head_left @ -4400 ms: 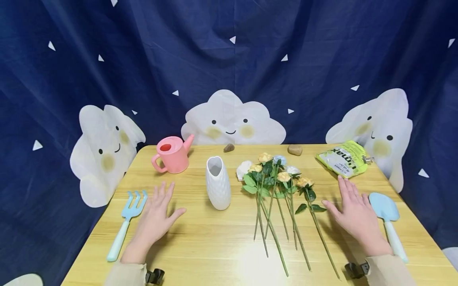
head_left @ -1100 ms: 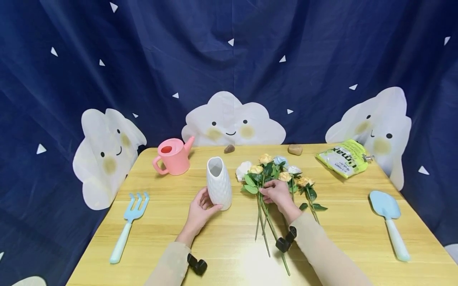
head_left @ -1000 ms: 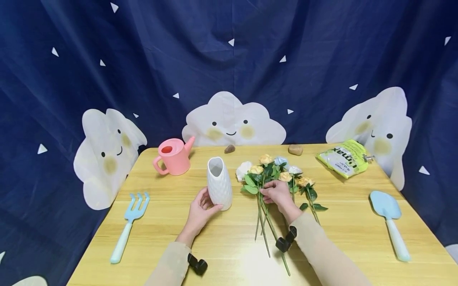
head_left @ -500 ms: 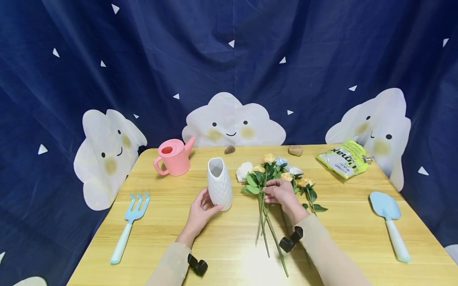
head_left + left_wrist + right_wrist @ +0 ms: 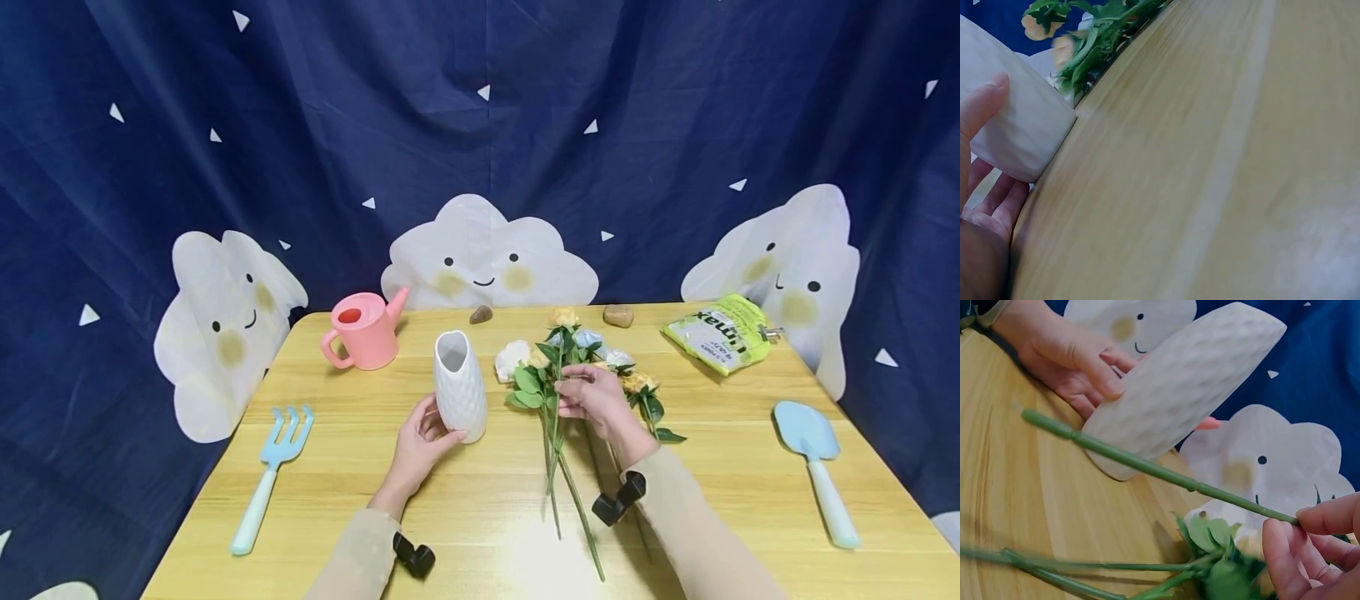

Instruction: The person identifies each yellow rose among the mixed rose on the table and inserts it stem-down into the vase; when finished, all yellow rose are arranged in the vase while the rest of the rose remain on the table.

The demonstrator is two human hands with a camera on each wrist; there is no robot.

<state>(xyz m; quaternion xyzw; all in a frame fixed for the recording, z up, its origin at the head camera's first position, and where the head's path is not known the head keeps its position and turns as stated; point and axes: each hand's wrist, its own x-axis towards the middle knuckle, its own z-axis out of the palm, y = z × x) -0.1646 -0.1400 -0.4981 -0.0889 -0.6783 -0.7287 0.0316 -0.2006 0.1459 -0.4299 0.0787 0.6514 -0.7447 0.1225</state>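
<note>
A white textured vase (image 5: 461, 390) stands upright at the table's middle. My left hand (image 5: 418, 443) holds it low on its left side, with the thumb across the front, as the left wrist view also shows. To the right, my right hand (image 5: 602, 402) pinches the green stem (image 5: 1132, 462) of a yellow artificial rose (image 5: 564, 317) between thumb and fingertips. In the right wrist view that stem is lifted off the table, its cut end pointing toward the vase's base. Under and beside the right hand lie more roses, among them a white one (image 5: 512, 359), a blue one (image 5: 588, 339) and a yellow one (image 5: 640, 382), partly hidden.
On the wooden table (image 5: 360, 508) a pink watering can (image 5: 367, 337) stands at the back left. A blue hand fork (image 5: 279, 450) lies left, a blue trowel (image 5: 810, 432) right. Two stones, one dark (image 5: 482, 314) and one tan (image 5: 618, 316), and a green-white bag (image 5: 718, 335) sit along the back.
Both hands first lay apart; the left moved to the vase, the right to the roses. Over the last second the right hand has raised one yellow rose; the left has stayed still.
</note>
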